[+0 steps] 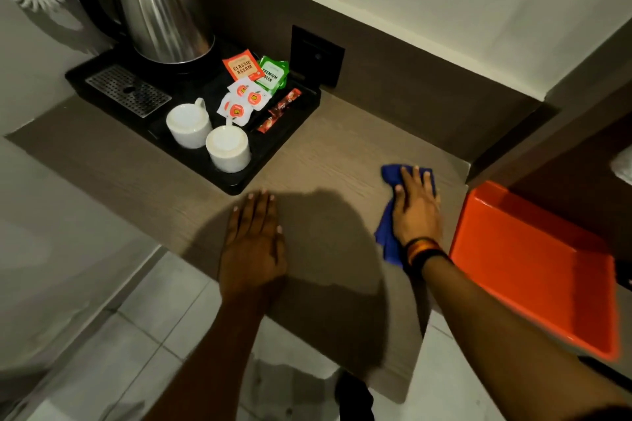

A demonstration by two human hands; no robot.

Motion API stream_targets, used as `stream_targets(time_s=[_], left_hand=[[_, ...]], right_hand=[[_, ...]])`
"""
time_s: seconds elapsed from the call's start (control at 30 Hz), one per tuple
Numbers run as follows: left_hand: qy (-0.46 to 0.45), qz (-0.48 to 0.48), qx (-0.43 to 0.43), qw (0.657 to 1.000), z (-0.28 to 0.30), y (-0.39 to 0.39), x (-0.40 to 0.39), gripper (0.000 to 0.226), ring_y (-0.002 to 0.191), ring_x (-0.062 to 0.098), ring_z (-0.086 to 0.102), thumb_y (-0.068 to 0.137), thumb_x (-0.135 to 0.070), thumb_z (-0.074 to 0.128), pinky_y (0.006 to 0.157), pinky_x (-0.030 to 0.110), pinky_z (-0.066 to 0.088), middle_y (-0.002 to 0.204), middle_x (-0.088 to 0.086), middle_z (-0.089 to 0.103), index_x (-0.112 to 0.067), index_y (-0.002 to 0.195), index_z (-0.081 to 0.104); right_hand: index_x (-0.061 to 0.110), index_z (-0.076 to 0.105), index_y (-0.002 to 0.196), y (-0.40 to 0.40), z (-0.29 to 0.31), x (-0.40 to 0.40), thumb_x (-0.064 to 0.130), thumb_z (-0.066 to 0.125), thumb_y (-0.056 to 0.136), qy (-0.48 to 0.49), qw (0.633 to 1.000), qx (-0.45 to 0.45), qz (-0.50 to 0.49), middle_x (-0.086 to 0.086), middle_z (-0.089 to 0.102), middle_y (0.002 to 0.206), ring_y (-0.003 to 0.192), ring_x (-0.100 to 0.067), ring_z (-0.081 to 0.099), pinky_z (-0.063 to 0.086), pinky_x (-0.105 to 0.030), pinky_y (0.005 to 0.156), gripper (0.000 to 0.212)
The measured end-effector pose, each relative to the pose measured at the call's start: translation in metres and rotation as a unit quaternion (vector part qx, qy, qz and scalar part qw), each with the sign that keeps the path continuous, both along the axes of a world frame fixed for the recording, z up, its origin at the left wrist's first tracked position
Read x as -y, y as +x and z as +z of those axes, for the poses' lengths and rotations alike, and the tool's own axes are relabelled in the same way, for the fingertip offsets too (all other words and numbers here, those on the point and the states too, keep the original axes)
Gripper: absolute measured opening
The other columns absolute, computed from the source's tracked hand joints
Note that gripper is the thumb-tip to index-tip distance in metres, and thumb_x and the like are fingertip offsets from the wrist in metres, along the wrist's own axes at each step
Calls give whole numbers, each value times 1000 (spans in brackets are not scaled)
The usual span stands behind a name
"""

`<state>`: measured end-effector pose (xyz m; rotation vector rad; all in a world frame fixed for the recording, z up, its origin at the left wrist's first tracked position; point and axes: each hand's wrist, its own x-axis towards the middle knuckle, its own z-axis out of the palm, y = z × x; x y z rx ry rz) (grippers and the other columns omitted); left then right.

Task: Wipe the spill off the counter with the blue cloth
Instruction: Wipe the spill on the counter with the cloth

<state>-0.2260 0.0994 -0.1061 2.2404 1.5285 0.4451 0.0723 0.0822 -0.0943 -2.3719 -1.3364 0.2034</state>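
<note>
The blue cloth [388, 236] lies bunched on the wood-grain counter [328, 147], near its right end. My right hand [415, 207] presses flat on top of the cloth, fingers spread, covering its middle; blue shows beyond the fingertips and beside the wrist. My left hand [254, 243] rests palm down on the bare counter to the left, near the front edge, holding nothing. No spill can be made out on the surface; a dark shadow falls between the two hands.
A black tray [239, 183] at the back left carries a steel kettle [157, 7], two upturned white cups [227, 149], and tea and sugar sachets [251, 85]. An orange tray [537, 267] sits right of the counter. A dark wall socket [316, 56] is behind. Tiled floor lies below.
</note>
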Motion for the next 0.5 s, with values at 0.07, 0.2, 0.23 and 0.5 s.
stream_targets(time_s=[0.07,0.2,0.23,0.5], left_hand=[[-9,6,1,1000,-2,1,-2,64,158,13,-4,104,-42,22,130,45,1,171,-3,2,-21,162,6],[-19,15,-24,999,-4,0,-2,64,157,11,-8,104,-44,21,129,41,-2,170,-6,-2,-24,163,5],[-22,16,-25,999,-4,0,-1,64,157,10,-8,104,-43,21,129,41,-2,171,-6,-1,-24,163,5],[-8,-3,-18,1000,10,3,-2,62,159,16,-1,106,-38,22,130,47,4,173,3,9,-19,163,9]], right_hand=[[19,40,150,6,-2,-46,28,37,104,-9,1000,17,-23,-8,32,161,151,-26,19,15,-48,122,47],[21,37,152,-24,1,-104,31,34,104,-21,999,15,27,-5,28,162,151,-25,17,10,-47,123,48],[21,36,152,-39,3,-108,29,35,104,-11,998,21,56,-5,28,162,151,-25,18,9,-48,124,48],[31,36,150,-95,-2,44,31,31,103,9,968,-20,249,9,29,160,149,-4,6,3,-39,125,47]])
